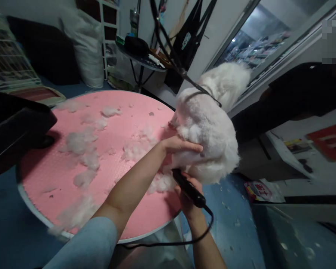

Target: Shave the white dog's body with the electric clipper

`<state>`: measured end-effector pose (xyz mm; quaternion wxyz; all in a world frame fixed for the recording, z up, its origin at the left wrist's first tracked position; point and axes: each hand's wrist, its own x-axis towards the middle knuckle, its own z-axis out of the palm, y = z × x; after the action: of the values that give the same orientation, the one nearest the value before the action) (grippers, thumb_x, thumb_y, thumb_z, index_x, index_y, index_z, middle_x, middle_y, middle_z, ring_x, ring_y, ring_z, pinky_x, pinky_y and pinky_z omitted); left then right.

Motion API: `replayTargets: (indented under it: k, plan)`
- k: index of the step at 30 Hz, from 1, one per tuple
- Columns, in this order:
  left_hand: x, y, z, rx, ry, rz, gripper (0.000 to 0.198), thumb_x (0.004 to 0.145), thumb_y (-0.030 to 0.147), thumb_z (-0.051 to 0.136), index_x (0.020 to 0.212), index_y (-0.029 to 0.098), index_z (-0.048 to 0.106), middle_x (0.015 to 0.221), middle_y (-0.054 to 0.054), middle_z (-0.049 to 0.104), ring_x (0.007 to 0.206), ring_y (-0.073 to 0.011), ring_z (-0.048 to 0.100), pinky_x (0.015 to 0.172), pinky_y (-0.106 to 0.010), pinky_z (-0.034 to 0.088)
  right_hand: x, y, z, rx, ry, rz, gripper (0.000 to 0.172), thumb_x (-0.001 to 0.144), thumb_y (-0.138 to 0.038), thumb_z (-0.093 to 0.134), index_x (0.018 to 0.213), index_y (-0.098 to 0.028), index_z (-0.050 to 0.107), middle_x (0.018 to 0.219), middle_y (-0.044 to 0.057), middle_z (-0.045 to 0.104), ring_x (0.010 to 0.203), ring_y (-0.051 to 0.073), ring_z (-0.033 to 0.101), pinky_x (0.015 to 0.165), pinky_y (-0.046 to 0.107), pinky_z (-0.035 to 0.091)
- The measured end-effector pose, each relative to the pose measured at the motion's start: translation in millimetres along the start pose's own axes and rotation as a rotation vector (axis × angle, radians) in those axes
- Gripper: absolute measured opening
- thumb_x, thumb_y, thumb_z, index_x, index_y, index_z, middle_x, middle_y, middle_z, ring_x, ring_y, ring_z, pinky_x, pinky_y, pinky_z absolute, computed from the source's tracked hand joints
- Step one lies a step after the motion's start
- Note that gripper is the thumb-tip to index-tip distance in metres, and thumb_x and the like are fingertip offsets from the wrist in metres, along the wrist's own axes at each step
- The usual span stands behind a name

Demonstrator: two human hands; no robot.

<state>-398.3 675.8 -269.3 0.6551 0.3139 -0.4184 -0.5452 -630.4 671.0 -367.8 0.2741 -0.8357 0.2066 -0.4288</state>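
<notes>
A white, fluffy dog point(210, 119) is at the right edge of a round pink grooming table point(120, 112), its fur clipped short over the back and hindquarters. My left hand point(182, 144) grips the dog low on its rear body, one digit stretched across the fur and the other fingers mostly hidden. Just below, my right hand point(194, 185) is closed around black corded hair clippers point(189, 188). The clipper head points up and left, close to the dog's lower fur; whether it touches cannot be made out. A dark loop point(201, 89) runs round the dog's neck area.
Clumps of cut fur point(80, 142) lie across the table. A black object point(16, 130) juts over its left side. The clipper cord point(162, 244) trails along the front edge. Another person in dark clothing point(299, 89) stands at right. Behind are a small side table point(145, 63) and white sack point(86, 48).
</notes>
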Motion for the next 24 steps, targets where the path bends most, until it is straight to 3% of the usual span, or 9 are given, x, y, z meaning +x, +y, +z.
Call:
replayTargets:
  k: [4, 9, 13, 16, 21, 24]
  plan:
    - [1, -3, 3.3, 0.001, -0.032, -0.02, 0.054, 0.057, 0.04, 0.101, 0.099, 0.016, 0.078, 0.098, -0.006, 0.077, 0.096, -0.022, 0.072, 0.094, -0.037, 0.056, -24, 1, 1, 0.104, 0.028, 0.008, 0.032, 0.089, -0.04, 0.075, 0.116, -0.033, 0.061, 0.116, 0.007, 0.08, 0.102, 0.031, 0.081, 0.087, 0.051, 0.067]
    - [5, -10, 15.6, 0.025, 0.01, 0.002, 0.059, 0.053, 0.041, 0.102, 0.1, 0.015, 0.076, 0.101, -0.006, 0.076, 0.096, -0.0219, 0.071, 0.094, -0.038, 0.056, -16, 5, -16, 0.251, 0.275, 0.033, 0.035, 0.089, -0.04, 0.077, 0.111, -0.029, 0.053, 0.111, 0.005, 0.079, 0.105, 0.03, 0.079, 0.094, 0.052, 0.064]
    - [5, -12, 21.9, 0.012, 0.083, 0.039, 0.064, 0.048, 0.046, 0.103, 0.095, 0.014, 0.075, 0.095, -0.004, 0.075, 0.09, -0.0194, 0.071, 0.089, -0.036, 0.057, -5, 18, -13, 0.246, 0.151, 0.023, 0.028, 0.09, -0.036, 0.075, 0.108, -0.029, 0.055, 0.11, 0.004, 0.079, 0.103, 0.028, 0.079, 0.094, 0.05, 0.064]
    - [3, -9, 25.0, 0.012, 0.103, 0.03, 0.065, 0.046, 0.046, 0.104, 0.095, 0.014, 0.075, 0.095, -0.005, 0.076, 0.093, -0.0212, 0.072, 0.091, -0.037, 0.058, -18, 24, -9, 0.213, 0.103, 0.048, 0.027, 0.088, -0.038, 0.076, 0.104, -0.029, 0.057, 0.109, 0.005, 0.079, 0.102, 0.029, 0.08, 0.091, 0.05, 0.065]
    - [0, -4, 33.8, -0.011, 0.128, 0.082, 0.068, 0.042, 0.046, 0.106, 0.094, 0.015, 0.075, 0.102, -0.007, 0.079, 0.108, -0.0261, 0.072, 0.098, -0.036, 0.057, -36, 17, -19, 0.293, 0.289, 0.066, 0.028, 0.09, -0.048, 0.067, 0.108, -0.033, 0.051, 0.112, 0.005, 0.077, 0.107, 0.033, 0.079, 0.091, 0.057, 0.064]
    - [-1, -4, 37.9, -0.016, 0.171, 0.07, 0.074, 0.041, 0.047, 0.106, 0.1, 0.015, 0.076, 0.109, -0.009, 0.079, 0.109, -0.0279, 0.073, 0.095, -0.036, 0.059, -31, 10, -23, 0.297, 0.241, 0.045, 0.027, 0.091, -0.044, 0.068, 0.109, -0.034, 0.052, 0.114, 0.005, 0.077, 0.109, 0.033, 0.078, 0.094, 0.057, 0.063]
